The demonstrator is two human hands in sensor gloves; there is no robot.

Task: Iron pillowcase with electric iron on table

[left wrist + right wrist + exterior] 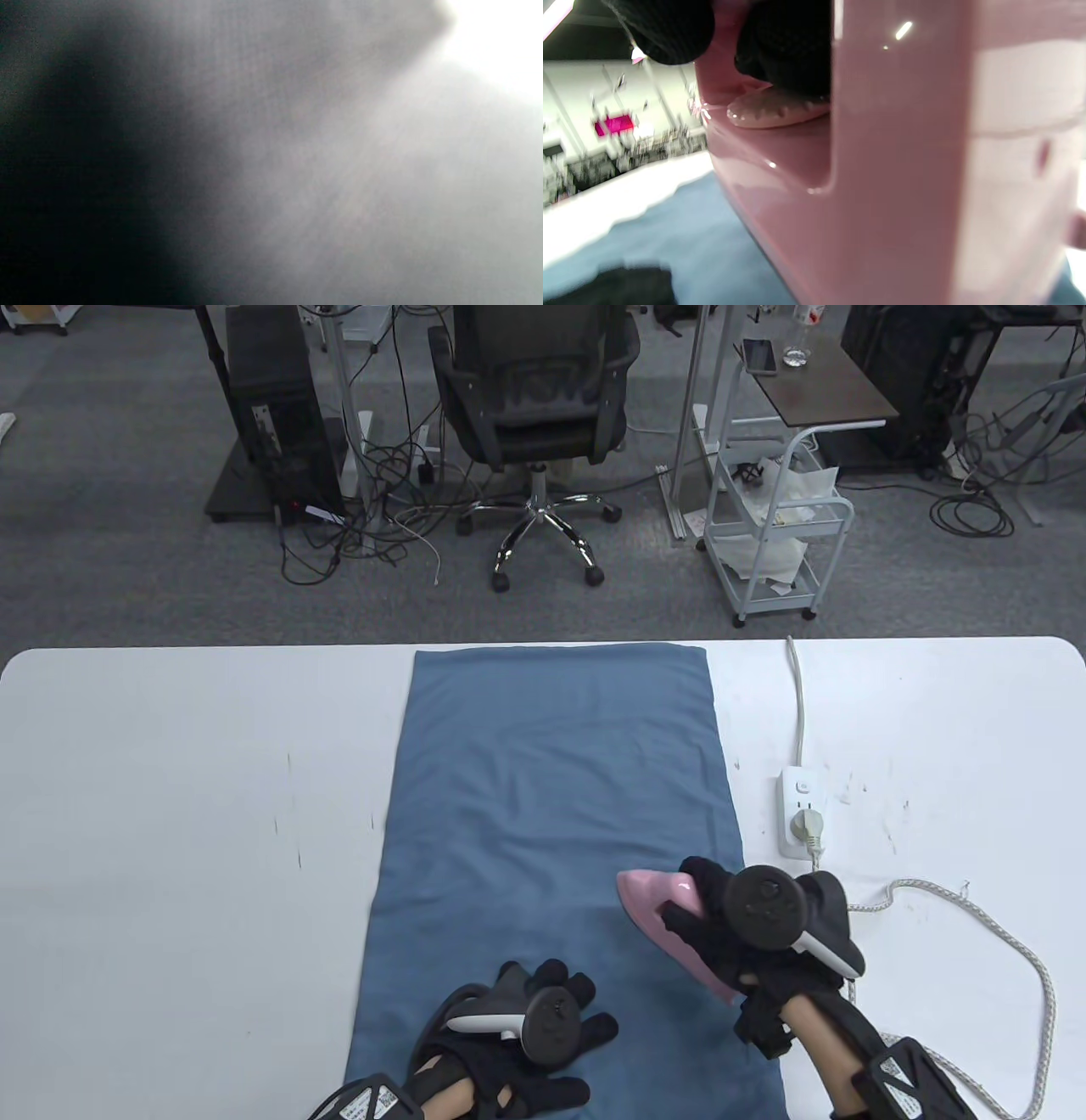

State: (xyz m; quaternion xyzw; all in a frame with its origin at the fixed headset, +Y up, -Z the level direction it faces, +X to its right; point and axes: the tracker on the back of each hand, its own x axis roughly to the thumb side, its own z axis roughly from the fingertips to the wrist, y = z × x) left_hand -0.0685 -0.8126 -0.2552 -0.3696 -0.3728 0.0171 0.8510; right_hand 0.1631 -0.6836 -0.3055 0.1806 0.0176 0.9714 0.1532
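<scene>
A blue pillowcase (556,831) lies flat down the middle of the white table (170,831). My right hand (730,925) grips the handle of a pink electric iron (657,899), which rests on the pillowcase's near right part, nose pointing far-left. The right wrist view shows the iron's pink body (882,169) close up, my gloved fingers (785,42) around its handle, and blue cloth (704,237) below. My left hand (543,1027) rests flat with fingers spread on the pillowcase's near edge. The left wrist view is a grey blur.
A white power strip (799,812) with the iron's plug lies right of the pillowcase. The braided cord (1010,942) loops over the table's near right. Beyond the far edge stand an office chair (534,415) and a white cart (776,534).
</scene>
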